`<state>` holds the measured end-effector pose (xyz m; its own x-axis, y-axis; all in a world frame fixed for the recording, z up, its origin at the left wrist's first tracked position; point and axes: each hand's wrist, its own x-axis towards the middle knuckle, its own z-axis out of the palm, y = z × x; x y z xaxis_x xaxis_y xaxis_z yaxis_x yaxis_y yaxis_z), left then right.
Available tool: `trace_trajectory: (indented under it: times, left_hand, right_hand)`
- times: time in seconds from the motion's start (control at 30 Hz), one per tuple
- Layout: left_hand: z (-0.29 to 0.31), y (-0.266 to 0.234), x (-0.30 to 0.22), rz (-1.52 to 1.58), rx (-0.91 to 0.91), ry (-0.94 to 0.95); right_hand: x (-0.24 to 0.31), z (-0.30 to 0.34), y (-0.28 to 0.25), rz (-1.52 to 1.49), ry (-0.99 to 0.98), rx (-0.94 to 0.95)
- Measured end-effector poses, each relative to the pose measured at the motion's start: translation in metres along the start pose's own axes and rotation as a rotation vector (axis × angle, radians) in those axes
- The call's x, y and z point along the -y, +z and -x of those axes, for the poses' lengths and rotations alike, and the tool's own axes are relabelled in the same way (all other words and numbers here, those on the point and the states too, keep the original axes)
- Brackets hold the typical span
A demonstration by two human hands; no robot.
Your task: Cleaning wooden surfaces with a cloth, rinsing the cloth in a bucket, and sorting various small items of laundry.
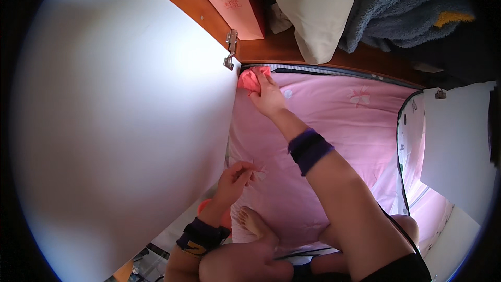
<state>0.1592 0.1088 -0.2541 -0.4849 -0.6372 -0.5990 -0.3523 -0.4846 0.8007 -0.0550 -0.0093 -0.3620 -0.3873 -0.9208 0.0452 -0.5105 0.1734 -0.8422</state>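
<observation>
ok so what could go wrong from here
The right hand holds the coral cloth close to the hinged edge of the white door; if the door swung, the hand might get pinched.

The cream fabric hangs over the wooden ledge, so it could slip down onto the pink bedding.

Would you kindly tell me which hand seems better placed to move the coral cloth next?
Probably the right hand: it holds the cloth near the hinge, while the left hand is away from the cloth, over the sheet.
</observation>
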Motion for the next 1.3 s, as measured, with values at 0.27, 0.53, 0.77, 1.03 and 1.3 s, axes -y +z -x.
trace_trajectory:
  times: [0.27, 0.53, 0.77, 1.03, 1.3]
  left_hand:
    - [0.054, -0.05, 0.063, -0.002, -0.098, -0.498]
    - [0.065, -0.076, 0.057, -0.421, -0.359, -0.339]
    - [0.063, -0.097, 0.014, -1.165, -0.365, 0.399]
    - [0.066, -0.048, -0.038, -1.462, -0.228, 0.397]
    - [0.066, 0.074, -0.115, -1.406, -0.013, 0.428]
  right_hand:
    - [0.015, 0.074, 0.022, -0.215, 0.132, 0.105]
    - [0.028, 0.098, 0.037, -0.207, 0.068, 0.371]
    - [0.012, 0.096, -0.005, -0.511, 0.121, 0.635]
    - [0.004, 0.074, -0.15, -0.17, 0.284, 1.064]
    - [-0.066, 0.119, -0.174, 0.117, 0.025, 1.315]
